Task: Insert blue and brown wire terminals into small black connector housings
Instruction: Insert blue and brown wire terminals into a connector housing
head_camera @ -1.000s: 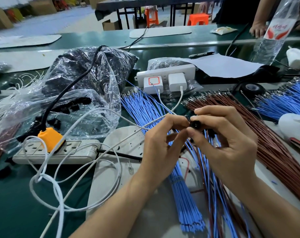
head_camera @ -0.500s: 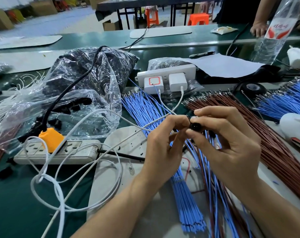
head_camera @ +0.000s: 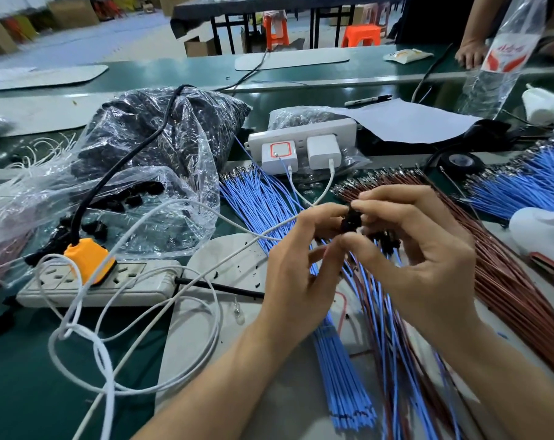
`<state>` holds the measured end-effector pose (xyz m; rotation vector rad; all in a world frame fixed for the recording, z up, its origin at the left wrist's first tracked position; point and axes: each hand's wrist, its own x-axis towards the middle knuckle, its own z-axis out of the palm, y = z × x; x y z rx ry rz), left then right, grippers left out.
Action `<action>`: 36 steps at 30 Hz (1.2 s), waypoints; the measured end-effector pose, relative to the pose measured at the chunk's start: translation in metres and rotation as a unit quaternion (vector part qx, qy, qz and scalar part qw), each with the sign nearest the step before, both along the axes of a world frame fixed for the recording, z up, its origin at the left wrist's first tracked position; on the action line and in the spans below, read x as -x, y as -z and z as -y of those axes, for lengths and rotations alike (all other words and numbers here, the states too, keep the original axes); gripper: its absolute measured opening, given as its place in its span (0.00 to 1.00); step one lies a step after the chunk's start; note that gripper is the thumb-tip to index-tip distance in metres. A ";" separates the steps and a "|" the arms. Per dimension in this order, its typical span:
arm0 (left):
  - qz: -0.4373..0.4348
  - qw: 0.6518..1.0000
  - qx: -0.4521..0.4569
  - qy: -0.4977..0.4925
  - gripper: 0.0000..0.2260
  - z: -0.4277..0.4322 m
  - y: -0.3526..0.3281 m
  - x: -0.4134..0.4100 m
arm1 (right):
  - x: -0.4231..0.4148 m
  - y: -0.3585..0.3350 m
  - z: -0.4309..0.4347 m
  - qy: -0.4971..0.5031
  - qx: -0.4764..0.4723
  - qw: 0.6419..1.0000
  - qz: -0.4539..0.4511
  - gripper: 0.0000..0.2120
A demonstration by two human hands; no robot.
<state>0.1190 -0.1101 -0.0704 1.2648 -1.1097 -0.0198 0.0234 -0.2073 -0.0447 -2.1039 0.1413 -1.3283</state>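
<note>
Head view, one bench. Landmark: the white charger strip point(head_camera: 301, 139), standing on its edge with two white plugs in its face. Just in front of it, nearer the camera and slightly to its right, both hands meet in mid-air over the wires. The small black connector housing point(head_camera: 352, 221) sits between them. The right hand point(head_camera: 418, 258) pinches it top and bottom with forefinger and thumb, its other fingers curled loosely behind. The left hand point(head_camera: 298, 268) has thumb and forefinger closed in against the housing's left side. Whether a terminal is between those fingertips cannot be told; the spot is blurred. More small black pieces show under the right hand's fingers, hold unclear. A bundle of blue wires point(head_camera: 263, 201) fans from the strip's foot toward the camera, passing under the left hand. The brown wires point(head_camera: 504, 271) run from the strip's front right, down past the right hand. A second blue bundle point(head_camera: 529, 185) lies well to the strip's right. Left of the strip is a crumpled clear plastic bag point(head_camera: 174, 147) of dark parts. Front left of it lies a flat power strip point(head_camera: 133, 282) with an orange plug point(head_camera: 90, 260), and loops of white cable point(head_camera: 110, 360). A sheet of paper point(head_camera: 405, 122) lies behind the strip to its right.
</note>
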 end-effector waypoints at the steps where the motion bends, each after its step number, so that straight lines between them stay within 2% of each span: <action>1: 0.013 1.000 0.003 -0.006 0.09 0.000 0.000 -0.001 | 0.001 -0.002 0.001 -0.005 -0.010 1.000 0.010 0.08; 9: 0.021 0.999 -0.013 -0.025 0.11 0.001 0.002 -0.004 | 0.005 -0.011 0.001 -0.093 -0.152 0.983 0.037 0.09; 15: 0.042 0.996 -0.043 -0.064 0.10 0.001 0.001 -0.009 | 0.003 -0.012 0.001 -0.094 -0.141 0.985 -0.001 0.10; 20: 0.082 0.989 -0.069 -0.102 0.10 0.001 0.000 -0.009 | 0.001 -0.009 0.005 -0.059 -0.078 0.994 -0.043 0.07; 23: 0.091 0.985 -0.085 -0.116 0.10 0.000 0.000 -0.010 | 0.000 -0.006 0.008 -0.046 -0.077 0.993 -0.076 0.07; 26: 0.103 0.983 -0.095 -0.120 0.10 0.001 0.001 -0.012 | -0.001 -0.006 0.010 -0.087 -0.161 0.979 -0.084 0.07; 32: 0.091 0.983 -0.113 -0.116 0.09 0.001 0.004 -0.014 | -0.006 -0.005 0.012 -0.167 -0.376 0.910 -0.054 0.06; 34: 0.080 0.984 -0.118 -0.105 0.10 0.001 0.005 -0.014 | -0.006 -0.004 0.012 -0.178 -0.402 0.897 -0.055 0.06; 36: 0.077 0.985 -0.120 -0.098 0.10 0.001 0.006 -0.014 | -0.007 -0.004 0.011 -0.174 -0.387 0.903 -0.071 0.07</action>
